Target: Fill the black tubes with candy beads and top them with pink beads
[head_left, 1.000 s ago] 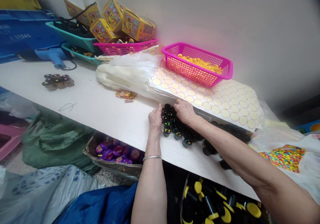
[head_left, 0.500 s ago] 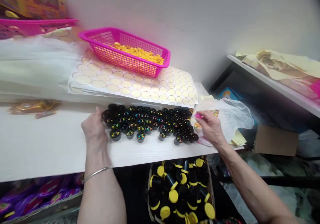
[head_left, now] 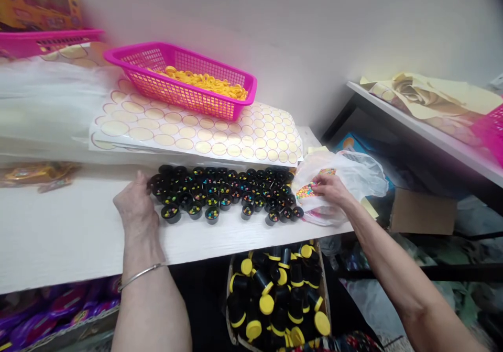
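Several small black cups [head_left: 223, 192] holding coloured candies stand packed together on the white table [head_left: 70, 231]. My left hand [head_left: 135, 205] rests at the left end of the group, fingers curved against the outer cups. My right hand [head_left: 332, 188] reaches into a clear plastic bag [head_left: 353, 176] of coloured candies [head_left: 310, 188] at the table's right end; its fingers are bent down into the candies and what they hold is hidden.
A sheet of round stickers [head_left: 196, 132] lies behind the cups, with a pink basket [head_left: 181, 77] of yellow rings on it. A box of black bottles with yellow caps [head_left: 275, 294] sits under the table. A second table [head_left: 428, 127] stands to the right.
The view swung right. My right hand left the cups and moved right into the candy bag. My left hand stayed at the left end of the cups.
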`<act>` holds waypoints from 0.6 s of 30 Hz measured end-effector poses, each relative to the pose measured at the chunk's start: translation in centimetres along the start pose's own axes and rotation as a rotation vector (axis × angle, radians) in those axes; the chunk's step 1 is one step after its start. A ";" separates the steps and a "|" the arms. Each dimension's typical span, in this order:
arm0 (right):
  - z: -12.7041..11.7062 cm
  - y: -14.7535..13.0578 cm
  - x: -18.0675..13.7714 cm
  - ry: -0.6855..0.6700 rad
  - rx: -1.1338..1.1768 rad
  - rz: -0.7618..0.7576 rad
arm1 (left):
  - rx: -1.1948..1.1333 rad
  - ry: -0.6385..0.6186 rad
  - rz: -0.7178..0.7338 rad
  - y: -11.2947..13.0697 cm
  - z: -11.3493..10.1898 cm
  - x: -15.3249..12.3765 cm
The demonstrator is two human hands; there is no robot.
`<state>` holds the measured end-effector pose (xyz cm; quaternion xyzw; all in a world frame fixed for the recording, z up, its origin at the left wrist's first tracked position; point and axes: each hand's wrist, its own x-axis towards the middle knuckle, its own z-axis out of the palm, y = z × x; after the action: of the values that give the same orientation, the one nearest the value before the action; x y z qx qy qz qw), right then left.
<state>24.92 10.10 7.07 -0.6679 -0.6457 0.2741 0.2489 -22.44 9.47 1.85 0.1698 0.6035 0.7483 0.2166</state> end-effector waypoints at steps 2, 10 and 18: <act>-0.3 0.6 -0.5 0.074 0.271 0.031 | 0.010 -0.007 0.007 0.0 0.0 0.0; -0.1 -2.4 -2.2 0.170 0.563 -0.053 | 0.039 -0.003 -0.012 -0.4 -0.3 0.2; 8.6 -14.7 -2.2 -0.165 0.753 -0.187 | 0.025 -0.150 -0.101 0.4 -1.6 -0.7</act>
<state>8.32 8.37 11.04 -0.4437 -0.5758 0.5206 0.4478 -22.70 7.71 1.90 0.1971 0.6028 0.7140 0.2966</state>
